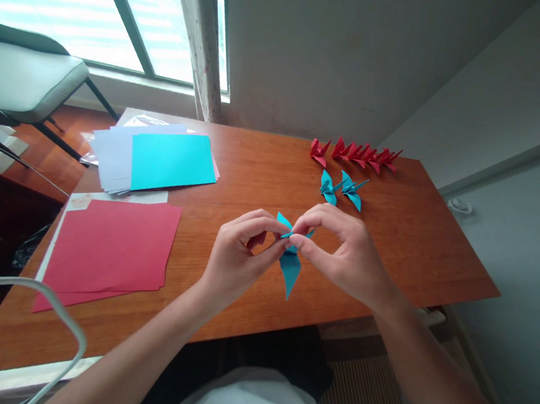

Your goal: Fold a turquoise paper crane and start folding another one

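Observation:
Above the near middle of the wooden table (255,162), both hands pinch a small folded blue paper figure (290,265). My left hand (240,257) grips it from the left with thumb and fingers closed. My right hand (342,251) pinches its upper part from the right. The figure's long pointed tip hangs down between the hands. Two finished blue paper cranes (341,189) lie just beyond the hands. A row of several red paper cranes (357,153) sits at the table's far edge.
A stack of red paper sheets (110,249) lies at the left. A blue sheet (172,161) tops a pile of pale sheets (111,153) further back. A grey chair (17,79) stands by the window. A wall borders the far side.

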Tool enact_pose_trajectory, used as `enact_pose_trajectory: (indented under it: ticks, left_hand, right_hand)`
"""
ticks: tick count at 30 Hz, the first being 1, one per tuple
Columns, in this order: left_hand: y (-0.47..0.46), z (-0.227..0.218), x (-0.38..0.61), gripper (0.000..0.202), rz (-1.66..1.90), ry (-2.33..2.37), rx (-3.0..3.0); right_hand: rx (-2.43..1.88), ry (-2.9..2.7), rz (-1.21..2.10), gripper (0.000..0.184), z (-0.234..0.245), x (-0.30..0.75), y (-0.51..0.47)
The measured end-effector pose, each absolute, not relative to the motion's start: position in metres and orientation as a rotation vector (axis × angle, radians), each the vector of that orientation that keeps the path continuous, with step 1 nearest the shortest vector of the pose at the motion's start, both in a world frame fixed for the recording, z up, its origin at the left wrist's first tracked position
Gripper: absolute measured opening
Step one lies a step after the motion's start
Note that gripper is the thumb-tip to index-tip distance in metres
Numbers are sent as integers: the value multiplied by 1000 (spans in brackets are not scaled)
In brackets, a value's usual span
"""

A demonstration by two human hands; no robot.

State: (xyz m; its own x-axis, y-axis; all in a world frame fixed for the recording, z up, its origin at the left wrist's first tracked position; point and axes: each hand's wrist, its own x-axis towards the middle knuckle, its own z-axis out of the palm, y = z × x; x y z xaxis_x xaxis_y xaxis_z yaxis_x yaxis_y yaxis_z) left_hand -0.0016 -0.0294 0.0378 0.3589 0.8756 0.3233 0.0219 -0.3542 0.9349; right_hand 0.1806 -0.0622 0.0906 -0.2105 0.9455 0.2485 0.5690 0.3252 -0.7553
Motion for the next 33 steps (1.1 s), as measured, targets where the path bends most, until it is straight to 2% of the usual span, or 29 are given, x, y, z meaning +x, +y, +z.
enact_pose_trajectory:
  ticks: [6, 20, 33]
  left_hand:
    - [-29, 34, -3, 4, 1163, 754, 1655]
    - [-28, 66, -25, 23, 899, 776, 1608]
    - [-26, 56, -16, 16, 984, 695, 1733]
  right_hand:
    - [-1274, -1874, 605, 6, 88, 180, -63]
    - [-1193, -2033, 331, 5, 90, 180, -70]
    - [-1290, -1777, 675, 7, 85, 179, -69]
